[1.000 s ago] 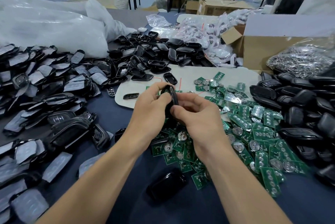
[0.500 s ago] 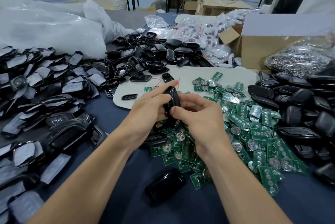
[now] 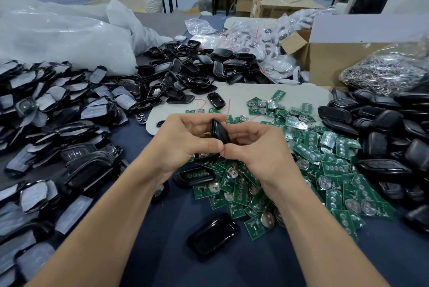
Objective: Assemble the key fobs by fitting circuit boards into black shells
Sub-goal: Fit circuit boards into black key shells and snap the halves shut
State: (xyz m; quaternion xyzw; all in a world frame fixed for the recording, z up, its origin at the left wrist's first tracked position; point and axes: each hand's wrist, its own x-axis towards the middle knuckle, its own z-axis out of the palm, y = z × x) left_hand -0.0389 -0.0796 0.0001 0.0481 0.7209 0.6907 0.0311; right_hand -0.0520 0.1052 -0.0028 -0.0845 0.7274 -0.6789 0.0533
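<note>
Along the left edge of the worktop point(image 3: 162, 254) film-wrapped shells point(image 3: 58, 110) are heaped, and bare shells point(image 3: 197, 70) are piled toward the far middle. Over the middle the left hand point(image 3: 183, 145) is raised, its fingers curled round a black fob point(image 3: 219, 132) and its thumb pressed at the fob's lower end. The fob is held on edge between both hands, clear of the worktop. Two halves seem to be set face to face, though whether a board lies inside cannot be seen. From the other side the right hand point(image 3: 257, 149) is closed on it, thumb and forefinger pinching the lower end just beside the left thumb. A loose shell point(image 3: 212, 234) is left near the front edge, below the hands. Green boards point(image 3: 301, 159) are strewn under the hands and to their right, and closed fobs point(image 3: 383, 135) are banked along the right edge.

The step in hand is judged to be the closing of a shell over its board — the halves are being pinched together at one end. What is called for next is an even squeeze run along the seam until both halves sit flush, with the board kept from being caught at the rim. The fob can then be laid with the closed ones, and a fresh shell and board taken up.
</note>
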